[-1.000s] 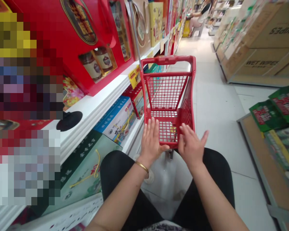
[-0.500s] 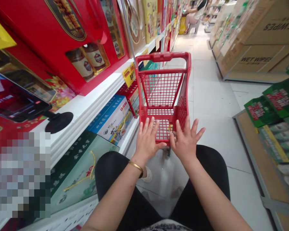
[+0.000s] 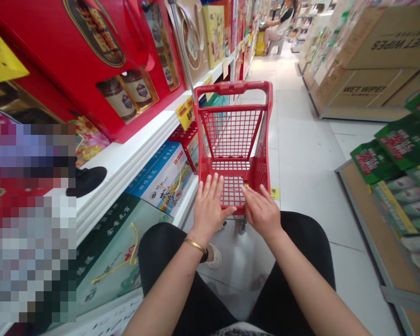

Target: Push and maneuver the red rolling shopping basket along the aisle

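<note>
A small red shopping cart (image 3: 233, 87) with grid walls stands in front of my knees. My left hand (image 3: 210, 205) is held over its near left corner, palm down, with the fingers stretched out and the thumb apart. It wears a gold bangle (image 3: 196, 245) at the wrist and holds nothing. Over the near right corner is my right hand (image 3: 264, 210), fingers extended and angled inward to the left, some of them overlapping. No object shows in it. Whether either hand touches the cart, I cannot tell.
On the left, a white shelf (image 3: 150, 128) carries red gift boxes (image 3: 101, 84) with jars. Blue-and-white boxes (image 3: 164, 179) lie lower down. Wet wipes cartons (image 3: 364, 88) and green packs (image 3: 373, 163) stand on the right. A person (image 3: 283, 23) sits farther along the tiled aisle.
My right hand has turned from spread fingers to fingers closer together, angled left. In view, the cart has shifted slightly left and down. My left hand has barely moved.
</note>
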Motion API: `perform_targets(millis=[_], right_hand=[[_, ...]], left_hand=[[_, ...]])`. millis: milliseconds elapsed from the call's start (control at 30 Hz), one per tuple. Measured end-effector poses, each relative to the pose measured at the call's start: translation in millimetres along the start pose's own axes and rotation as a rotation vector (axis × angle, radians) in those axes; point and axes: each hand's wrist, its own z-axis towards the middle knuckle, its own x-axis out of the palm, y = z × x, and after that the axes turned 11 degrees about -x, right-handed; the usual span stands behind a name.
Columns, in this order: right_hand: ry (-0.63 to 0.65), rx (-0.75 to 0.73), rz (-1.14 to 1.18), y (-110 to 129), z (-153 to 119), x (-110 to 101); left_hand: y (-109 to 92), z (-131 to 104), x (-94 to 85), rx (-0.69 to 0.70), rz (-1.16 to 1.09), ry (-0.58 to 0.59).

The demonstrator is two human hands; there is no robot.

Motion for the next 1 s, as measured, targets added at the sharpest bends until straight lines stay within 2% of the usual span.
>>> perform_targets(millis=[133,333,433,567,667,733,867,1000], right_hand=[[-0.046,0.198,-0.083,-0.9,0.6,0.6],[0.078,0.076,0.018,25.2,24.4,22.6],[0.085,0.125,-0.061,21.1,21.7,16.1],[0.031,0.262,-0.191,5.2,5.1,0.8],[0.021,0.343,-0.213,4.6,5.6,2.2],[0.031,0.326,-0.183,11.6,14.3,10.1],[0.059,0.199,-0.099,23.8,31.1,23.4],[0.068,0.143,-0.092,11.6,22.1,15.0]], left_hand=[[-10.8,1.5,3.1,-0.004,-0.029,0.016],[-2.7,4.4,6.9,-0.01,-0.019,-0.011],[-0.3,5.3,6.0,0.018,-0.009,-0.001],[-7.8,6.0,2.9,0.04,-0.003,0.024],[-11.6,6.3,1.2,0.017,-0.006,0.019],[-11.0,6.5,1.1,-0.016,-0.018,0.007],[-6.9,7.7,3.8,-0.075,-0.042,-0.028],[-9.1,9.3,8.9,-0.093,-0.048,-0.062]])
